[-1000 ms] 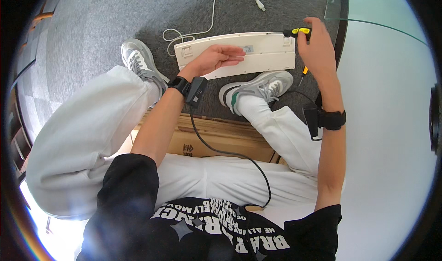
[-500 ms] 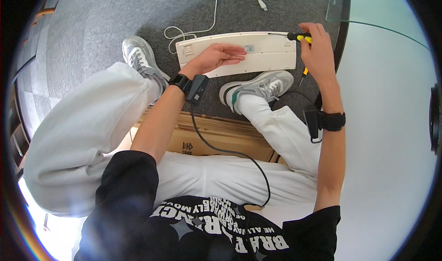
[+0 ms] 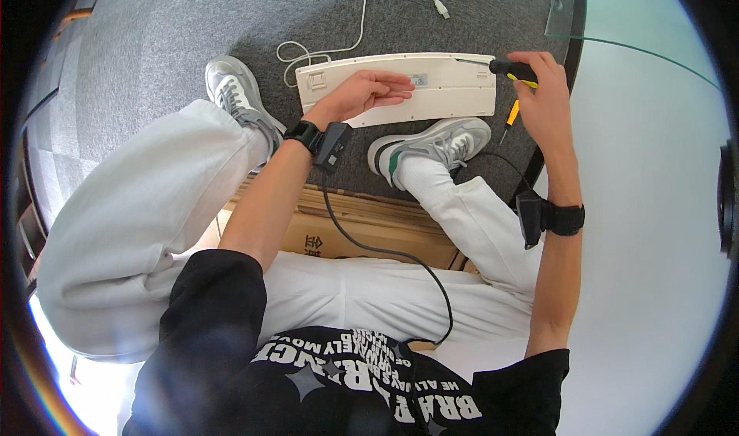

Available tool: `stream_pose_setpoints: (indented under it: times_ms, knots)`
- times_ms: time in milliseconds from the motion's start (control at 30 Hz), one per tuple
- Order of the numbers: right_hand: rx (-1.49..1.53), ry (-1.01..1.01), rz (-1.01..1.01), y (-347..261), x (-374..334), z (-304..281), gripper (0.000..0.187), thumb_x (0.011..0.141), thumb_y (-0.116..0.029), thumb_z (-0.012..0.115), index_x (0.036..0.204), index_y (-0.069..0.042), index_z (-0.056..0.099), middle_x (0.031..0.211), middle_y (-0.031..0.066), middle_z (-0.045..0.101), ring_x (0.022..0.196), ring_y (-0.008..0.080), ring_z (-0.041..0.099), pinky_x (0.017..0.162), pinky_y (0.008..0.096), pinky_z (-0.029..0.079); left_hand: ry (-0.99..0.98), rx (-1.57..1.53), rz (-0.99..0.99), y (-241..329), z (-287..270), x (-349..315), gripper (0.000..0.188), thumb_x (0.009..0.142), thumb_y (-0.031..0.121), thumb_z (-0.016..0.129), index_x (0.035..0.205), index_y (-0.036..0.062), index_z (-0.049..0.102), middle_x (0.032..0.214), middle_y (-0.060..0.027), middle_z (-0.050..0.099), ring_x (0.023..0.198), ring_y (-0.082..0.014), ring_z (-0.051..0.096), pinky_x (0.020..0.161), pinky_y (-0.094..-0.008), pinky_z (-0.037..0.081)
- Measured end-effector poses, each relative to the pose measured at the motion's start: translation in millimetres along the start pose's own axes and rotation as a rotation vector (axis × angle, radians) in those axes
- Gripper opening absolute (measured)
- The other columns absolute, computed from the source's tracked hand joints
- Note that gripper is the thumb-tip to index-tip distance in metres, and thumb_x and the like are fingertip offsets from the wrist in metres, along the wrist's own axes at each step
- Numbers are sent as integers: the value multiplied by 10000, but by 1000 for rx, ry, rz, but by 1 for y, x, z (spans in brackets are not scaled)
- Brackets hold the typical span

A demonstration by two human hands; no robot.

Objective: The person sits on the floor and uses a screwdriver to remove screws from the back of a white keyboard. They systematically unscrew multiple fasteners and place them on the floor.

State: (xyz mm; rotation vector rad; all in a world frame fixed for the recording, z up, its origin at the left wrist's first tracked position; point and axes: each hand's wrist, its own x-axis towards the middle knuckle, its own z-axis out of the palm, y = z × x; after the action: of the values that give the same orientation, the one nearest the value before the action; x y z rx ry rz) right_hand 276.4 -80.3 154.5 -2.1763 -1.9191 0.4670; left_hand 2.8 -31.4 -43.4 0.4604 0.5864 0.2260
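A white keyboard (image 3: 454, 103) lies underside up on the grey carpet, with small screw holes along its edges and a pale label near its middle. My left hand (image 3: 368, 94) is over its left half, fingers stretched out and holding nothing; whether it presses on the casing I cannot tell. At the keyboard's right end, my right hand (image 3: 548, 97) grips a black and yellow screwdriver (image 3: 509, 69). The screwdriver's thin shaft points left across the upper right corner of the keyboard. Whether its tip touches a screw is too small to see.
Below my right hand lies a second screwdriver with a yellow handle (image 3: 513, 113). The keyboard's white cable (image 3: 362, 20) loops up the carpet to a plug (image 3: 441, 8). My shoes (image 3: 454, 142) flank the near side. A white surface (image 3: 647, 205) with a glass edge borders the right.
My right hand has shifted a little right and downward, drawing the screwdriver along, and its shaft shows more plainly over the keyboard. My left hand has barely moved.
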Motion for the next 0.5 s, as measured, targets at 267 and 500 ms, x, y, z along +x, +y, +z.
stream_pose_setpoints:
  times_ms: [267,500]
  knots:
    - [177,10,-6,-51,-33,-44,319,805,69,630,1102,-47,655,1113,96,615,1077,294,575,945,369,463,46,-125,6,8,21,6,444,1077,218,391,1310,-134,529,1322,-260,589,1240,-313,597,1092,-369,489]
    - [359,2,54,-78,-63,-42,278,843,70,624,1101,-32,649,1157,107,600,1090,295,578,941,354,471,-145,-180,15,28,63,15,570,1097,368,319,1308,-107,554,1324,-250,601,1221,-296,612,1082,-368,492]
